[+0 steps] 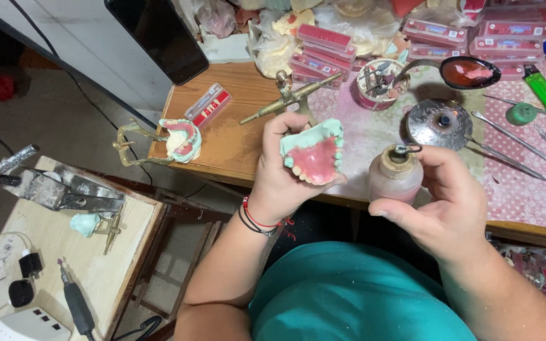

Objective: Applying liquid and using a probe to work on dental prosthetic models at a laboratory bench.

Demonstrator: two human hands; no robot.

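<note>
Centrally in the head view, the left hand point(279, 180) grips a green dental cast point(314, 151) bearing a pink wax denture, while the right hand point(440, 202) wraps a small frosted bottle point(395, 175) just beside it. Held over the wooden table's point(235, 142) edge, a loosened grip could drop the cast, and tilting the bottle risks a spill.

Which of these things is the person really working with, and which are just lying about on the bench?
In hand:
- denture model, pink and green, held in the left hand
- small glass burner bottle, held by the right hand

Lying about:
- second model on a brass frame
- pink flat boxes
- green lighter
- metal tools
- spoon of red wax
- handpiece
</note>
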